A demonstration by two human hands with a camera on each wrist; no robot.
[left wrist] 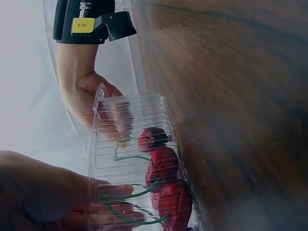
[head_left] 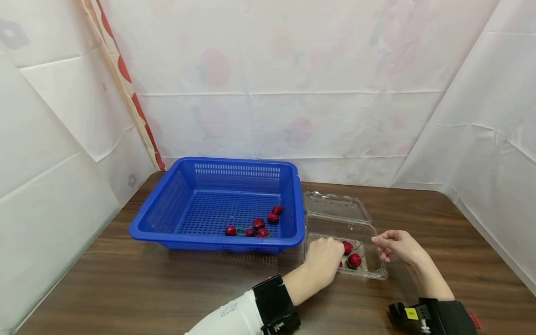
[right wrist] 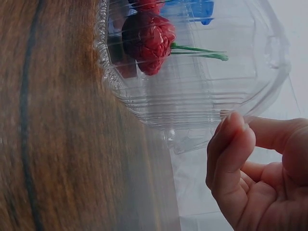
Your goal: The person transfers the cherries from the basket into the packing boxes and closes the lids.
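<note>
A clear plastic clamshell box (head_left: 370, 267) lies with its lid (head_left: 335, 207) folded back. Red cherries with green stems are inside it, among them one cherry (head_left: 354, 260) near the right end. My left hand (head_left: 324, 260) reaches down into the box from the left. In the left wrist view, the left fingers (left wrist: 115, 219) show through the ribbed wall, behind green stems and beside a cherry (left wrist: 175, 204); whether they grip anything is unclear. At the box's right rim, my right hand (head_left: 399, 246) pinches the edge between thumb and fingers, clearer in the right wrist view.
Left of the box stands a blue plastic basket (head_left: 161, 237) with slotted walls, holding several cherries (head_left: 258, 223) near its front right corner. Both stand on a dark wooden table (head_left: 138, 288). White patterned sheeting (head_left: 268, 125) hangs behind and at both sides.
</note>
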